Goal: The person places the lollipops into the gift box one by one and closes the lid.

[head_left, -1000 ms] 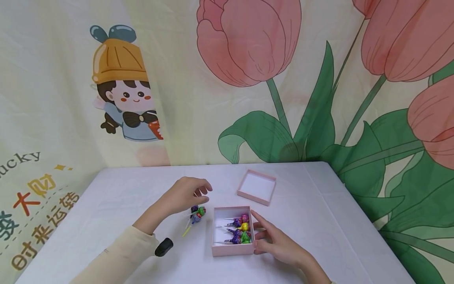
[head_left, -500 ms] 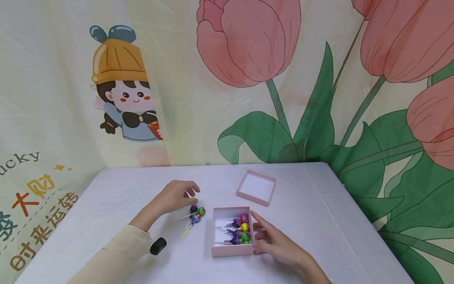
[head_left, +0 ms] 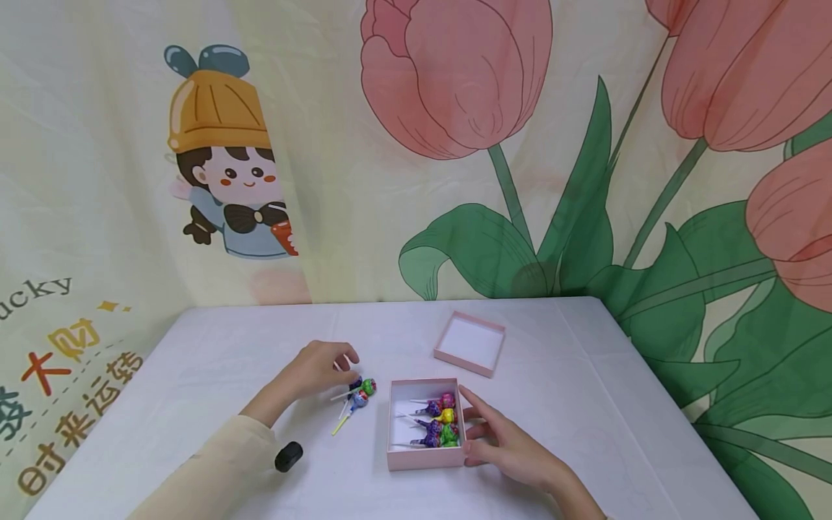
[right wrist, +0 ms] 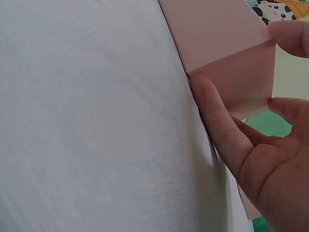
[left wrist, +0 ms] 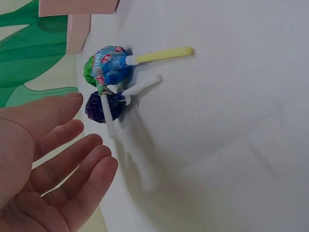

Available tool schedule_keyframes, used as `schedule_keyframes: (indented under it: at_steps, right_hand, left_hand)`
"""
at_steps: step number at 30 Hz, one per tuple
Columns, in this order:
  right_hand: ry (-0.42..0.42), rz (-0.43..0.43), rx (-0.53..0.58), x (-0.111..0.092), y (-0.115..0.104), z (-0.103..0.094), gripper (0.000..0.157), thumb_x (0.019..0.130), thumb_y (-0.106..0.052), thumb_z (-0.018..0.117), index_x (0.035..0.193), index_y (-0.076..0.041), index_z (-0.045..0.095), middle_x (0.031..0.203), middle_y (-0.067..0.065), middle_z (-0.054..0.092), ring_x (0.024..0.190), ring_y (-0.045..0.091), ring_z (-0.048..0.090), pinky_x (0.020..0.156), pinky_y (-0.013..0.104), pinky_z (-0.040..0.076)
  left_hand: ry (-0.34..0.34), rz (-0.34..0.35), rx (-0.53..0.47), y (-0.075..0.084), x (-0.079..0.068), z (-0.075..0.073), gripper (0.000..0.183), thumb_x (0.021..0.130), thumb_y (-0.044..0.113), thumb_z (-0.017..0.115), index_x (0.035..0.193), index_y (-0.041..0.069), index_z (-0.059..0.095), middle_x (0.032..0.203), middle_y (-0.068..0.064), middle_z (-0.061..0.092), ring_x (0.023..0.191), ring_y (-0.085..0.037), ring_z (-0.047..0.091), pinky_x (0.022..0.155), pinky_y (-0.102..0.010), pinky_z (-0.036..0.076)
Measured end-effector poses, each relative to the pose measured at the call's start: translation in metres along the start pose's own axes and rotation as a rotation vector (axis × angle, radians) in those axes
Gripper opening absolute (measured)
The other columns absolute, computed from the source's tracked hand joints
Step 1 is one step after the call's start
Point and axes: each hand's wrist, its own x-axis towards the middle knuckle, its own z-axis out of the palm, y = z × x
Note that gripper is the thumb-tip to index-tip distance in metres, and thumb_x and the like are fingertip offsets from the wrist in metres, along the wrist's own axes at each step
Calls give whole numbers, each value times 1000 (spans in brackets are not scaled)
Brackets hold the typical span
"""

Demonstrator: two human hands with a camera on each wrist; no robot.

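My left hand [head_left: 323, 368], fingers relaxed and apart, hovers beside a small pile of lollipops on the table. In the left wrist view the pile has a blue lollipop [left wrist: 113, 65] with a yellow stick, a green lollipop [left wrist: 89, 71] mostly hidden behind it, and a dark purple lollipop [left wrist: 97, 107]. That hand holds nothing; its thumb tip is near the purple one. My right hand [head_left: 513, 444] rests its fingertips against the right side of a pink box [head_left: 425, 459]. Inside, several wrapped lollipops [head_left: 432, 432] lie in a column, heads to the right and sticks to the left.
Behind the box, a pink-edged lid [head_left: 469, 348] lies with its white inside up. A black oval device [head_left: 289, 456] sits by the left sleeve [head_left: 214, 462]. The white-covered table [head_left: 572, 375] meets a printed curtain [head_left: 338, 180] at its back edge.
My left hand has moved left and down toward the loose lollipops from its earlier place between them and the lid. The right hand and the box have stayed put.
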Motion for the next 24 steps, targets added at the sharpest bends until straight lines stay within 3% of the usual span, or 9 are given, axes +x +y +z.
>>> schedule_keyframes:
  at_steps: [13,24]
  right_hand:
    - [3,-5,1,-1,-2,0,87,101,-24,72,171,-26,22,151,19,47,118,26,60,89,39,63]
    - [4,-3,2,0,-1,0,86,101,-24,72,171,-27,22,153,19,46,119,26,59,89,38,63]
  left_hand:
    - [-29,5,-12,-5,-1,9,15,93,24,83,105,17,76,88,3,71,80,-15,61,73,-34,52]
    - [-60,29,0,-4,-1,8,12,94,18,82,105,17,77,90,4,72,84,-15,62,79,-37,55]
